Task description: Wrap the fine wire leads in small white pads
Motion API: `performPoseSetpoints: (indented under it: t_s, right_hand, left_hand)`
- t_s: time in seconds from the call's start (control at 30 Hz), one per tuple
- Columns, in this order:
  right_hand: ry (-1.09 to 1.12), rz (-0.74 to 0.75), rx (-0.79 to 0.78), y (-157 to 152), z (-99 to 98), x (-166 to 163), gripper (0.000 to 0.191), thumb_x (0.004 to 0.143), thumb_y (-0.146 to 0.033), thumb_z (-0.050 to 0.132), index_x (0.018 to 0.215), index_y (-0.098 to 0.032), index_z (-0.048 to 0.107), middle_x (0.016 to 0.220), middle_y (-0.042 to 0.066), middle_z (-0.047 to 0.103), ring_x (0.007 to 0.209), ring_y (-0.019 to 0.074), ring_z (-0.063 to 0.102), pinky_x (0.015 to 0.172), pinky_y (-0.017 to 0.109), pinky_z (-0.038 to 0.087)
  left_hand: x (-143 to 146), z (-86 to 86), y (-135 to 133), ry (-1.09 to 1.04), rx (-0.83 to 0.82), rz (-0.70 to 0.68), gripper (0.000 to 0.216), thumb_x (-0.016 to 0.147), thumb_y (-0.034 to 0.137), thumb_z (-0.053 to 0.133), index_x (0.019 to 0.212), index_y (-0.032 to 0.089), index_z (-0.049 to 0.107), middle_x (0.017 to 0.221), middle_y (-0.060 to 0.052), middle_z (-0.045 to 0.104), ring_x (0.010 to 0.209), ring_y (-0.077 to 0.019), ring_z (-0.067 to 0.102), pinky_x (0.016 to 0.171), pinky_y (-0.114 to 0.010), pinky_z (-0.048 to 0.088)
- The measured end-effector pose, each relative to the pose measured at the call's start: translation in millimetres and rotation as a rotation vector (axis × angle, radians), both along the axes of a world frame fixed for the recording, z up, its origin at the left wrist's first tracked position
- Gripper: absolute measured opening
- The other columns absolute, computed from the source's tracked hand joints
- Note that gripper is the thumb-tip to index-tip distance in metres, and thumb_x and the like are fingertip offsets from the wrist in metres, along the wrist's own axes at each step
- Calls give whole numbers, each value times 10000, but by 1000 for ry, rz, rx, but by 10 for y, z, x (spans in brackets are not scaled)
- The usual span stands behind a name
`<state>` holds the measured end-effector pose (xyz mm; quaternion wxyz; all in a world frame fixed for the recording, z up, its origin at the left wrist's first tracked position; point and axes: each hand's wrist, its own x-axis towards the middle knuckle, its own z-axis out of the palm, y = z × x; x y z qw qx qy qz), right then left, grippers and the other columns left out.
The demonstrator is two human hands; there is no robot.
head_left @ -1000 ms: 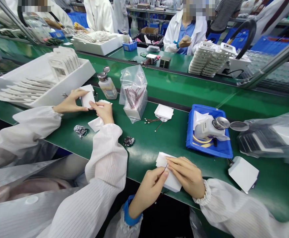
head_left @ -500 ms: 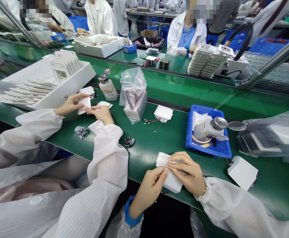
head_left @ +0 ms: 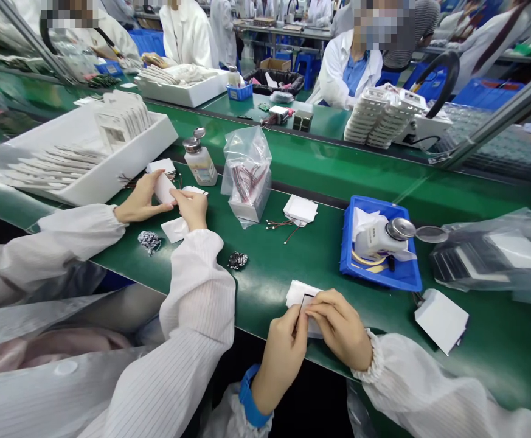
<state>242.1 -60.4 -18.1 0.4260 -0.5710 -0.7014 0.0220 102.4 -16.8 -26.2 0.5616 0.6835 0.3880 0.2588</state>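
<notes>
thin dark-edged piece (head_left: 308, 300): flat, pale inside its dark border, held tilted, mostly hidden in the grip | white sheetlike material (head_left: 296, 291): flat on green tabletop (head_left: 269, 286), just beyond and beneath the piece, near the front edge, partly covered, lower extent unclear

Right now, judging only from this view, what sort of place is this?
Probably an electronics assembly workshop: people in white coats along green workbenches, a clear plastic bag holding thin wires, and stacked white plastic parts.
</notes>
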Motion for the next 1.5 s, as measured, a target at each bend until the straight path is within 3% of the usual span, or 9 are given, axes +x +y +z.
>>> performPoseSetpoints:
  t_s: [0.13,0.23,0.37,0.43,0.63,0.83,1.0,1.23,1.5]
  right_hand:
    - [-11,-12,-15,-32,8,-43,172,941,-96,541,1048,-186,642,949,81,653,872,167,645,771,302,565]
    - [-45,-20,39,-49,30,-49,193,926,-107,576,1087,-187,649,987,87,682,907,171,671,779,296,583]
    - [-123,114,215,-29,64,-20,208,888,-160,659,1093,-128,647,919,100,720,931,207,705,798,327,604]
    - [-145,202,263,-12,94,-3,179,902,-170,636,1065,-97,645,889,118,729,960,232,712,794,349,611]
    - [-90,287,238,-48,262,10,130,895,-78,583,1008,-111,637,821,94,733,844,188,726,720,304,611]
    - [-175,55,57,17,407,134,247,878,-44,598,1086,-171,634,947,87,733,922,206,683,797,368,558]
    - [-298,115,-100,77,400,192,182,958,-125,520,1109,-147,620,1010,97,730,898,201,666,761,347,520]
    - [-261,117,-291,71,460,175,148,987,-165,477,1015,-177,623,934,52,724,835,177,650,733,323,500]
    - [-233,82,-284,60,426,107,155,986,-169,468,1009,-190,620,869,46,695,799,175,632,718,322,476]
  left_hand:
    - [-6,6,16,-33,-23,13,296,987,256,384,737,165,513,559,57,401,484,-75,336,492,-217,229]
    - [-77,47,104,-171,-148,-65,263,990,305,430,873,153,609,660,16,535,578,-99,461,558,-198,347]
    - [-199,82,228,-438,-396,-230,303,948,405,557,1120,161,611,897,-49,657,782,-149,586,809,-261,472]
    - [-225,66,248,-486,-424,-225,368,926,467,585,1110,150,614,857,-43,646,770,-148,571,797,-260,472]
    - [-173,30,222,-316,-311,-93,390,963,464,512,766,136,585,681,22,479,633,-95,387,588,-202,343]
    - [-171,65,218,-273,-313,-187,331,989,418,454,831,151,572,733,10,513,674,-111,427,609,-211,351]
    - [-161,38,182,-163,-199,-247,344,1005,399,413,744,178,450,635,50,401,578,-90,348,539,-220,268]
    - [-140,65,130,-135,-98,-249,295,1025,333,365,799,183,483,673,37,470,596,-103,419,580,-238,286]
    - [-120,56,93,-118,-76,-197,300,1022,314,371,764,187,456,653,42,446,577,-96,410,567,-237,273]
